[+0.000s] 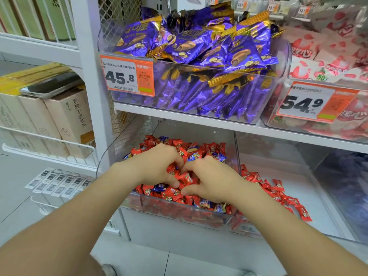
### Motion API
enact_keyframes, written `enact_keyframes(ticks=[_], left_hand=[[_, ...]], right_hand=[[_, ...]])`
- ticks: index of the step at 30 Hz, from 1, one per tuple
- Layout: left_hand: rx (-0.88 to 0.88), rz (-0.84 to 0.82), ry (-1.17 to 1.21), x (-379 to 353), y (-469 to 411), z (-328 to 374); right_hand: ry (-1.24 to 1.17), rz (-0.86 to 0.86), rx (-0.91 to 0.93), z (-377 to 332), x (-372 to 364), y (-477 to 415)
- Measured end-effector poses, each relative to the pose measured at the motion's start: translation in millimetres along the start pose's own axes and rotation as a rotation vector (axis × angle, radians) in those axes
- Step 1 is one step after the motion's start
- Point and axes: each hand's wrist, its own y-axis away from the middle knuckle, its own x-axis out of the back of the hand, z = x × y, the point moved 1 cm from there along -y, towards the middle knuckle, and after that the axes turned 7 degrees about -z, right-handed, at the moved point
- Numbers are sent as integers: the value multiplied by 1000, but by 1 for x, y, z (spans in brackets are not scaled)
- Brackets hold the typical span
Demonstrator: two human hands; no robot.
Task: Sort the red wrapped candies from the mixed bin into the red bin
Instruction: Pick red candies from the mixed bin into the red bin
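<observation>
My left hand [157,166] and right hand [213,180] meet, fingers curled round small red foil-wrapped candies [186,177] between them, atop the heaped clear plastic mixed bin [179,213]. Just beside my right hand, the clear plastic red bin [308,186] holds more red ones.

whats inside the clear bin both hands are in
The mixed bin holds red wrapped candies with a few blue wrapped candies. The left hand and right hand cover the pile's middle, so whatever lies under them is hidden.
</observation>
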Motion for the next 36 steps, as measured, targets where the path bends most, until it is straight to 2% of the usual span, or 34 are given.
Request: enact_keyframes(ticks=[7, 11, 14, 17, 20, 23, 24, 26, 28, 30, 33, 36], left_hand=[[34, 64, 27, 7, 5, -2], [77, 120, 139, 14, 7, -3], [116, 70, 210, 16, 9, -3], [172, 64, 273, 18, 9, -2], [216, 113, 406, 20, 8, 0], [307, 201, 542, 22, 7, 6], [337, 235, 576, 23, 6, 8], [358, 302, 581, 22, 4, 8], [303, 320, 497, 19, 1, 5], [234, 276, 341, 15, 1, 3], [197, 163, 157, 6, -3, -1], [202, 75, 145, 2, -7, -3]], right_hand=[[-239, 113, -54, 14, 18, 5], [-398, 147, -180, 11, 24, 9], [-470, 237, -224, 0, 26, 9], [-528, 237, -230, -9, 27, 5], [-561, 271, -229, -6, 27, 1], [-702, 253, -246, 4, 26, -2], [-696, 244, -230, 7, 24, -4], [-497, 230, -169, 14, 19, -10], [-319, 219, -77, 15, 13, -15], [-238, 126, -17, 13, 3, -21], [24, -101, -92, 3, -11, -22], [181, -92, -109, -3, -13, -22]])
